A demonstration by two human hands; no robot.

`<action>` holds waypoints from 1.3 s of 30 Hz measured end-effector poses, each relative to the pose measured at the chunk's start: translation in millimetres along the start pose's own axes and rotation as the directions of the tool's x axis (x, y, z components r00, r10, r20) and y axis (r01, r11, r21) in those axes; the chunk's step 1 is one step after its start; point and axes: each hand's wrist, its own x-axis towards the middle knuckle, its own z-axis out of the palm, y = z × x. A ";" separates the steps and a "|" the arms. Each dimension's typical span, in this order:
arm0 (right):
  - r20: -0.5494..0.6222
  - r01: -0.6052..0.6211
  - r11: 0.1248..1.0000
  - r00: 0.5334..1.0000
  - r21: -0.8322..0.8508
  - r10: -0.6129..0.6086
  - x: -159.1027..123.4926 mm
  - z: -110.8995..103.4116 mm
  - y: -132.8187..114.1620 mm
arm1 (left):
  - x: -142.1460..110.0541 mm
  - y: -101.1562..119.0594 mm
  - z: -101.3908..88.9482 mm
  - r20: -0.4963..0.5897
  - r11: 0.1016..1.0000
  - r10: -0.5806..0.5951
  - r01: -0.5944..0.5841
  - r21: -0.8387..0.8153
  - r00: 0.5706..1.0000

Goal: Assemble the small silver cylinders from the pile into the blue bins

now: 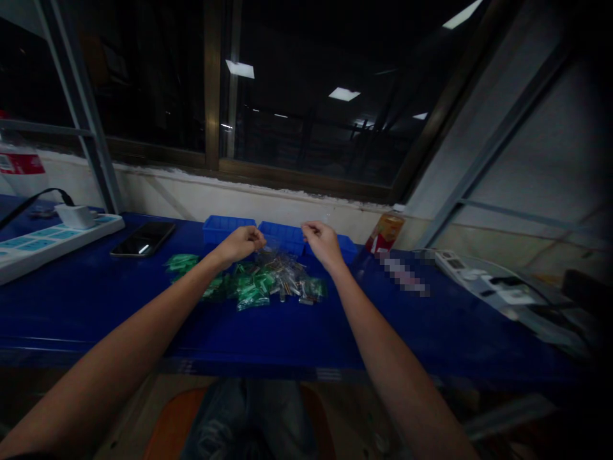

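Observation:
My left hand [243, 243] is closed in a pinch above the pile, at the front of a blue bin [228, 223]. Something faint and see-through shows by its fingertips, too blurred to name. My right hand [320, 239] is also pinched, fingertips before the right part of another blue bin [282, 235]; what it holds, if anything, is too small to tell. Between and below the hands lie several green plastic packets [253, 287] and a heap of clear small bags with metallic pieces [290, 278]. More green packets [182, 263] lie behind my left forearm.
On the blue table [268, 338], a phone [143, 239] and a white power strip [62, 236] lie left, with a bottle [22, 169] behind. At right stand a red-and-yellow container [385, 234] and another power strip with cables [479, 281]. A third blue bin [348, 248] is partly hidden.

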 end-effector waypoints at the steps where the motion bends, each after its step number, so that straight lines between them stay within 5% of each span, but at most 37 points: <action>1: 0.108 -0.007 0.997 0.994 0.077 -0.002 -4.9 7.4 -8.6 | -1.3 3.7 -1.0 -0.013 0.998 -0.022 0.021 -0.056 1.000; 5: 0.362 -0.114 0.966 0.932 0.233 0.023 -22.2 29.6 -28.7 | -5.5 13.9 -2.8 -0.056 0.988 -0.079 0.070 -0.141 0.995; 15: 0.440 -0.337 0.872 0.883 0.355 0.162 -28.3 35.1 -30.4 | -7.2 16.9 -2.3 -0.040 0.976 -0.081 0.071 -0.207 0.996; 23: 0.320 -0.283 0.889 0.932 0.359 0.168 -27.1 33.7 -34.9 | -5.5 12.3 -7.8 0.078 0.995 -0.057 0.063 -0.080 0.995; 30: 0.329 -0.152 0.959 0.942 0.238 0.067 -28.0 37.0 -26.6 | -3.5 5.7 -8.2 0.055 0.990 0.112 -0.116 0.075 0.992; 39: 0.251 0.027 0.995 0.967 0.093 -0.049 -27.0 36.6 -25.4 | 0.8 -1.1 -5.2 0.054 0.980 0.150 -0.156 0.126 0.987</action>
